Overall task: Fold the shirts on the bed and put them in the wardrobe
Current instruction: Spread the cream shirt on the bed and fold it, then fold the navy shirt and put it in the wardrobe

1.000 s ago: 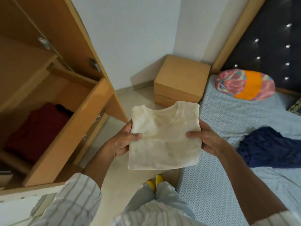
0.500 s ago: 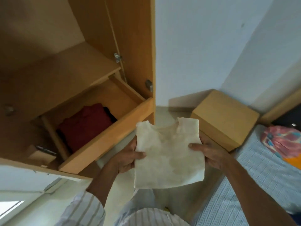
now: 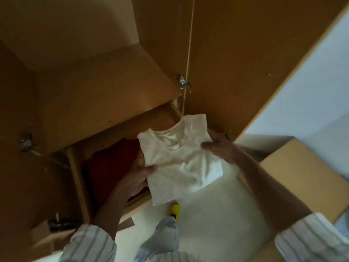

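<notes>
Both hands hold a folded cream shirt out in front of the person, above the open drawer of the wardrobe. The left hand grips the shirt's left edge, thumb lying on top of the cloth and the other fingers curled beneath it, out of sight. The right hand grips the right edge the same way, thumb pressed on top near the collar, fingers tucked under. The shirt lies roughly flat between the hands, collar turned away from the person and tilted toward the far right, its lower corner hanging past the drawer's front edge over the pale floor.

Just under and beyond the left hand, a folded red garment rests inside the drawer. Above the hands a wooden shelf spans the wardrobe, and a metal hinge sits on the panel beyond the right hand. A second hinge shows far out past the left hand. To the outer side of the right hand stands a light wooden bedside box. Below the shirt, near the person's body, a yellow slipper pokes out from a pale trouser leg. Striped sleeves cover both forearms near the elbows
</notes>
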Available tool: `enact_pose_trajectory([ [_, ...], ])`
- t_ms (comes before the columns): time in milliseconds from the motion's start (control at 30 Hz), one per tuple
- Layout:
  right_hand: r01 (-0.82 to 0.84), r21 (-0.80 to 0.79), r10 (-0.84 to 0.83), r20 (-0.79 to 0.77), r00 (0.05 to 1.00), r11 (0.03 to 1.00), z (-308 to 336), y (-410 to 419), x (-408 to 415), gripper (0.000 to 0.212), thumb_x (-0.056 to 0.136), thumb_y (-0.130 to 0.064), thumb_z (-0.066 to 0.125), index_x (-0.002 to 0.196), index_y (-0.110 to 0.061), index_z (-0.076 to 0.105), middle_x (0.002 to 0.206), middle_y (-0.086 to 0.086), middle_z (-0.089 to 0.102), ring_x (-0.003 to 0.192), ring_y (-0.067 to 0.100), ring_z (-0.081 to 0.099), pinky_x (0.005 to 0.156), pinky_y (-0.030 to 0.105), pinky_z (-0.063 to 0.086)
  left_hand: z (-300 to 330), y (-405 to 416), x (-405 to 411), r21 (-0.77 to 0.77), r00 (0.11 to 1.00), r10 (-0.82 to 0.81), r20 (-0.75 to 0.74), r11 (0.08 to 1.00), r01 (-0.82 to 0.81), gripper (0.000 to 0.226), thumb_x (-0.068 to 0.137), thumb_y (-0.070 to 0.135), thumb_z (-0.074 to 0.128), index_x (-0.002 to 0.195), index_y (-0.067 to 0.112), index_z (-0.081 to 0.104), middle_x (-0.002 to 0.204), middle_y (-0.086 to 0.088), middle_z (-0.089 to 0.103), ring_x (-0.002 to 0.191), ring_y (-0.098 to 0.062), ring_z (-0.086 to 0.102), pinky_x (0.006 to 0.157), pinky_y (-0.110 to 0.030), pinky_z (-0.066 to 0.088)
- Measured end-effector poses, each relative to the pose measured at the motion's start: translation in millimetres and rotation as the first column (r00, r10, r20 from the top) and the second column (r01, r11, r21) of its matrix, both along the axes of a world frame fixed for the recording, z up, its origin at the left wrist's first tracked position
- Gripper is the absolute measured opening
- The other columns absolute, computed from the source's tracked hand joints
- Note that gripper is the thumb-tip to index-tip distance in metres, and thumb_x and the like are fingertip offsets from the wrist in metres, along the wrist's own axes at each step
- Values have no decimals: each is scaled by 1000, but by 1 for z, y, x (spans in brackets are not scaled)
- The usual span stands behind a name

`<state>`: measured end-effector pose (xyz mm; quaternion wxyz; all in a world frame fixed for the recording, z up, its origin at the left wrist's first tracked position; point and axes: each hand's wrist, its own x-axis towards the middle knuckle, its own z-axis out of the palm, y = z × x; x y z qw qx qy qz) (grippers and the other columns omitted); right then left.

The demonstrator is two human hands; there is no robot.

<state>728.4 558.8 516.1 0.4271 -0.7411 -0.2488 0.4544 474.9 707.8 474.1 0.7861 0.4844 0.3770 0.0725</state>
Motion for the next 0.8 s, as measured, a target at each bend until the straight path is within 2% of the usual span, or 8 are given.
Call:
enact_pose_trajectory([
  [100, -77, -73, 84, 97, 992, 994, -9, 59, 21, 59, 94, -7, 59, 147, -26, 41, 134, 1, 57, 117, 21, 57, 90, 38, 53, -11, 38, 19, -10, 999, 44, -15, 999, -44, 81, 92, -4, 59, 142, 53, 33, 132, 5, 59, 118, -20, 61, 85, -50, 57],
  [267, -139, -112, 149, 78, 986, 984, -34, 110, 36, 65, 93, 3, 57, 150, -22, 37, 131, -3, 54, 117, 19, 56, 88, 32, 51, -35, 71, 38, -45, 993, 84, -82, 995, -88, 82, 92, 1, 62, 146, 53, 28, 135, 4, 55, 121, -22, 58, 79, -50, 58],
  [367, -206, -253, 257, 187, 948, 945, -61, 120, 43, 73, 93, -15, 64, 154, -27, 26, 142, 4, 51, 123, 28, 56, 95, 45, 53, -56, 81, 44, -92, 979, 27, -204, 995, -47, 89, 90, 7, 68, 146, 57, 20, 138, 10, 50, 122, -21, 56, 73, -57, 58],
  [467, -170, -457, 379, 417, 826, 873, -77, 119, 32, 77, 89, -24, 57, 155, -32, 18, 124, 13, 63, 102, 33, 66, 86, 45, 56, -70, 79, 43, -133, 940, -10, -340, 990, -38, 97, 86, 7, 72, 149, 53, 15, 147, 7, 40, 129, -29, 48, 64, -55, 59],
  [567, -156, -533, 510, 622, 594, 831, -82, 113, 2, 79, 91, -11, 56, 156, -28, 15, 131, 9, 55, 106, 31, 62, 84, 42, 55, -81, 78, 44, -67, 917, -4, -398, 997, -25, 102, 84, -2, 70, 149, 52, 12, 145, 8, 37, 128, -29, 47, 64, -52, 60],
  [667, -264, -642, 679, 572, 460, 720, -105, 100, -18, 67, 92, -16, 56, 152, -22, 27, 143, 8, 45, 119, 32, 54, 95, 43, 51, -88, 75, 48, 16, 889, 33, -456, 999, -29, 98, 85, -5, 64, 150, 48, 14, 148, 1, 37, 130, -33, 46, 67, -48, 60],
  [733, -298, -709, 731, 440, 521, 639, -123, 92, -23, 57, 94, -22, 53, 147, -17, 34, 142, 12, 47, 124, 35, 52, 103, 46, 46, -86, 71, 52, 111, 862, 54, -504, 994, 3, 94, 86, -3, 66, 152, 40, 15, 147, -3, 40, 127, -33, 48, 79, -54, 58],
  [800, -294, -748, 734, 357, 577, 595, -135, 86, -20, 46, 95, -22, 53, 139, -11, 43, 138, 16, 51, 127, 36, 50, 103, 46, 46, -84, 68, 54, 320, 760, 55, -648, 925, 205, 97, 83, 9, 73, 156, 25, 10, 144, -12, 44, 121, -37, 53, 89, -53, 53],
])
